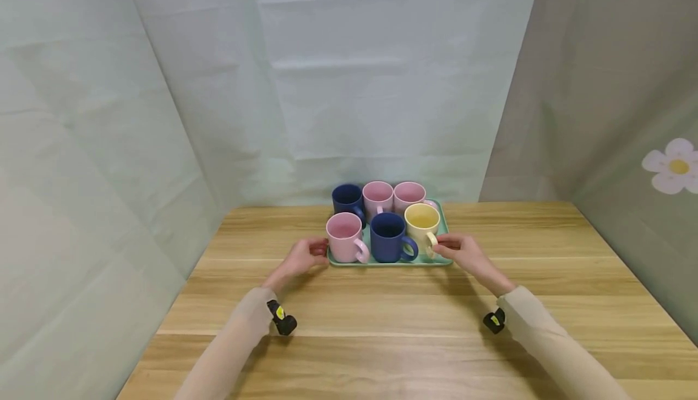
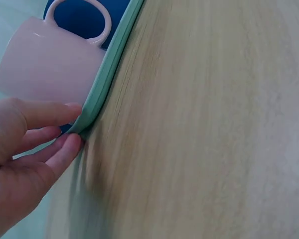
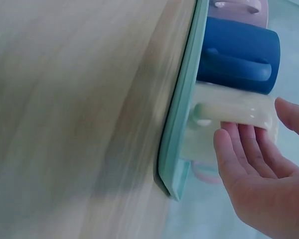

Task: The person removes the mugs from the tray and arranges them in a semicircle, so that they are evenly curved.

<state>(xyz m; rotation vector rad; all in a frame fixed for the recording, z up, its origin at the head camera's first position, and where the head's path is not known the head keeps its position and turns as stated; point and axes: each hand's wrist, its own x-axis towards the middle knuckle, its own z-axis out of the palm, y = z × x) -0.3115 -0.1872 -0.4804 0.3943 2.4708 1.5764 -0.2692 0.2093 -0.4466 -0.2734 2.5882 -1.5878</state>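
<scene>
Tabletop [image 1: 376, 321], right hand [image 1: 470, 257] perhaps touching yellow mug [image 1: 417, 234]

At 12 o'clock, the space is closed off by a pale grey-white, creased, cloth-like backdrop [image 1: 382, 73]. It is flanked at 9 o'clock by a pale greenish-white side hanging [image 1: 82, 176] and at 3 o'clock by a darker, grey-brown side hanging [image 1: 600, 73], on which a white-petalled, yellow-centred flower [image 1: 678, 166] is shown. Towards 6 o'clock, a light-brown, wood-grained tabletop [image 1: 382, 309] is softly lit.
</scene>
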